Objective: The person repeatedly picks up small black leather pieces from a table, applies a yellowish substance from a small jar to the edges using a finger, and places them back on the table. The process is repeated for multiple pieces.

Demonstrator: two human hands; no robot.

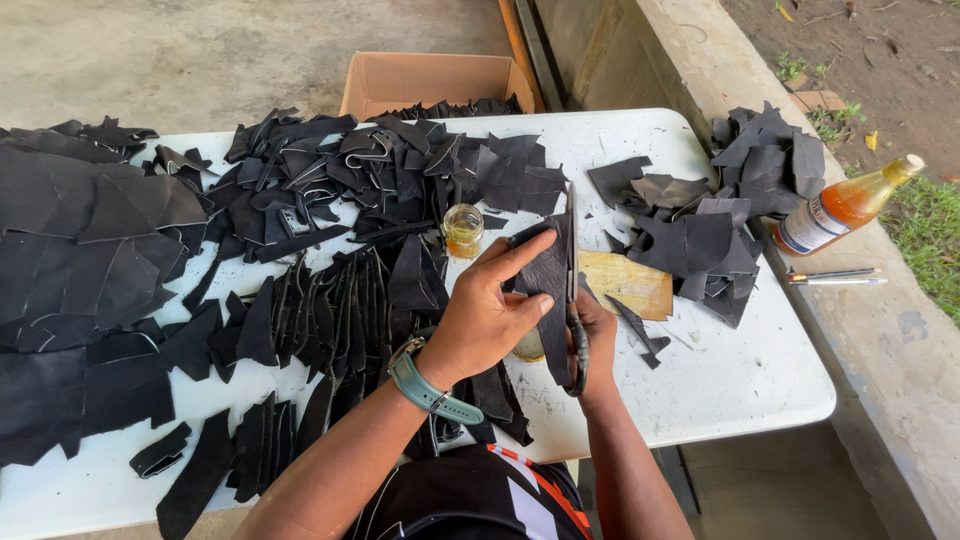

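Note:
My left hand point(485, 310), with a teal wristwatch on the wrist, holds a black leather piece point(548, 285) upright above the white table point(740, 370), its thumb and forefinger pressed on the face of the piece. My right hand point(597, 335) sits behind it and grips black-handled scissors point(573, 300), whose blades run up along the right edge of the piece. A small glass jar of yellowish liquid point(463, 230) stands just beyond my hands.
Heaps of black leather cut-outs point(300, 190) cover the table's left and middle, and another heap point(710, 230) lies at right. A wooden board point(630, 282) lies under my hands. An open cardboard box point(430, 80) stands behind; an amber bottle point(845, 205) and pens point(835, 277) lie on the concrete ledge.

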